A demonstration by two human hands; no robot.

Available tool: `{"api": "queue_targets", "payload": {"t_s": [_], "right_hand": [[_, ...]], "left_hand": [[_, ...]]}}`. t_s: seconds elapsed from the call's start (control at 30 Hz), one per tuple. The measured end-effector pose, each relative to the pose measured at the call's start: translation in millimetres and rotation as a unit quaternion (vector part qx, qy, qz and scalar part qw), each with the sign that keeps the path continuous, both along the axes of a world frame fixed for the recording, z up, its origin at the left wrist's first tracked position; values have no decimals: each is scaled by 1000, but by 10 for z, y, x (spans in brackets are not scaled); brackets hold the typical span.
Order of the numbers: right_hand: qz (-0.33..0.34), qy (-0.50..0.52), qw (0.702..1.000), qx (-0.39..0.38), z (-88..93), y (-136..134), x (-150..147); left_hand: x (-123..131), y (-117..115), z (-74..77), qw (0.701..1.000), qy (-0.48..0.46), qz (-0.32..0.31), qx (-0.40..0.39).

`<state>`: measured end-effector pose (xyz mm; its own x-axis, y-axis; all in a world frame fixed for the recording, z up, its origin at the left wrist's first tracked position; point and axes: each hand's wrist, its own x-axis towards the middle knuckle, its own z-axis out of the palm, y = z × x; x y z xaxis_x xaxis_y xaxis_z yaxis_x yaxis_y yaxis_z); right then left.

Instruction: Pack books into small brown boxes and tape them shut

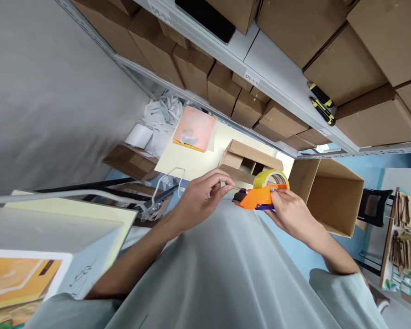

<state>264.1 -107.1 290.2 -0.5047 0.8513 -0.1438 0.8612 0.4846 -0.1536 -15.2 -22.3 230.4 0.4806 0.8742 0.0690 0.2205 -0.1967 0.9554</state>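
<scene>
My right hand (292, 212) grips an orange tape dispenser (258, 198) that carries a roll of yellow tape (270, 179). The dispenser's dark front end points toward my left hand (207, 194). Thumb and index finger of that hand are pinched together just left of the dispenser, and a thin strip of tape seems to run between the two. Behind the dispenser an open cardboard box (251, 157) rests on the pale tabletop (164, 162).
An orange-pink packet (195, 128) lies at the table's far left. A large open carton (339, 196) stands to the right. Shelves above hold several cardboard boxes (345, 59), two yellow-black cutters (322, 103) and a black phone-like slab (207, 18). A white cable (99, 194) crosses at left.
</scene>
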Motion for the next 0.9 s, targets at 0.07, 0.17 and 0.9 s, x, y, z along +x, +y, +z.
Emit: {"api": "queue_targets", "payload": {"t_s": [0.07, 0.17, 0.9], "right_hand": [[-20, -36, 998, -43, 70, -34, 65], [-56, -91, 987, -117, 215, 29, 221], [-242, 187, 737, -603, -385, 1420, 695]], "left_hand": [[-94, 41, -48, 999, 12, 19, -48], [-217, 141, -124, 990, 16, 57, -126], [202, 592, -1306, 820, -311, 53, -478]]}}
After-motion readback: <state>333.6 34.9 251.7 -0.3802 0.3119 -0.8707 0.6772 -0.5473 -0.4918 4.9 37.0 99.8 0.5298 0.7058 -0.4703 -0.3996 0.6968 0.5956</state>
